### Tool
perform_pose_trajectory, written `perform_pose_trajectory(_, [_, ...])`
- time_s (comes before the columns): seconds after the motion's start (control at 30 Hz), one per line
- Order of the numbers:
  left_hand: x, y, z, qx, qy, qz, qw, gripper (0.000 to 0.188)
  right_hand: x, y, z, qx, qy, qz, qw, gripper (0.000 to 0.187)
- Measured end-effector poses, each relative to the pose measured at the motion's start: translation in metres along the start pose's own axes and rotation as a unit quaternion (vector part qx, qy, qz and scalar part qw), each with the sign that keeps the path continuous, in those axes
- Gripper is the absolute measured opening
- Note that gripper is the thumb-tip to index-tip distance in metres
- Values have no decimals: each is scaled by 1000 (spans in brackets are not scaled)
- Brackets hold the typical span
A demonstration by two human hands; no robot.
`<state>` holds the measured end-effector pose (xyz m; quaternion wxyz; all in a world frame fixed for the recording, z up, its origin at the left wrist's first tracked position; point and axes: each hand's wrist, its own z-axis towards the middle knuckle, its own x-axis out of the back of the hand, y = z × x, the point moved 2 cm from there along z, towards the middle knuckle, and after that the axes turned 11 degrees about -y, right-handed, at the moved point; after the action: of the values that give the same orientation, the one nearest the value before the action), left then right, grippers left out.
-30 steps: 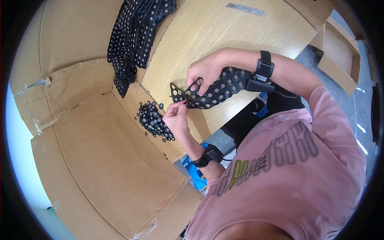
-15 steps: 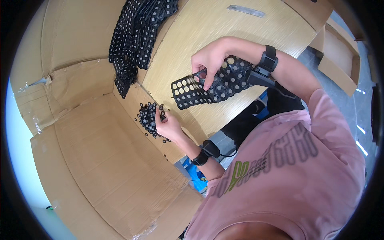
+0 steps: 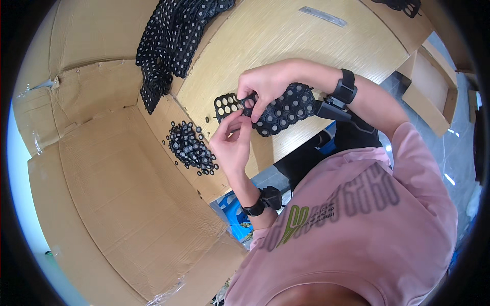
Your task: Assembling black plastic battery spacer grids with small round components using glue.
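Right hand (image 3: 264, 84): in the head view we saw it grasping the black perforated sheet (image 3: 288, 112), thumb over its face
Left hand (image 3: 230, 145): its fingertips met at the sheet beside the right thumb; we could not tell whether they gripped sheet or disc
Sheet's place: it lay beneath the right hand, over the tabletop (image 3: 306, 51)
Sheet's feel: we judged it light and floppy, its thin webs easily torn, best held at the disc-filled part near the right thumb
Long axis: it ran from beyond the left fingertips toward the right wrist, open-holed end pointing left
Ring pile (image 3: 189, 148): loose, left of the left hand
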<state>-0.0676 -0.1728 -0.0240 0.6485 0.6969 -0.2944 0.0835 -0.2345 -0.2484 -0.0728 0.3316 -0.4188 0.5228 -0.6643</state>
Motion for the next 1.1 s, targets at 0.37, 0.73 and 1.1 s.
perform_pose_trajectory(0.37, [4,-25,10,22,-44,-55,997,16,-6,0,1,55,-27,-23,998,30])
perform_pose_trajectory(0.73, [0,-46,14,71,-65,-173,980,7,-9,4,5,57,-69,-35,995,25])
perform_pose_trajectory(1.1, [27,-64,10,67,25,-137,988,8,-1,3,1,-19,-31,-64,997,23])
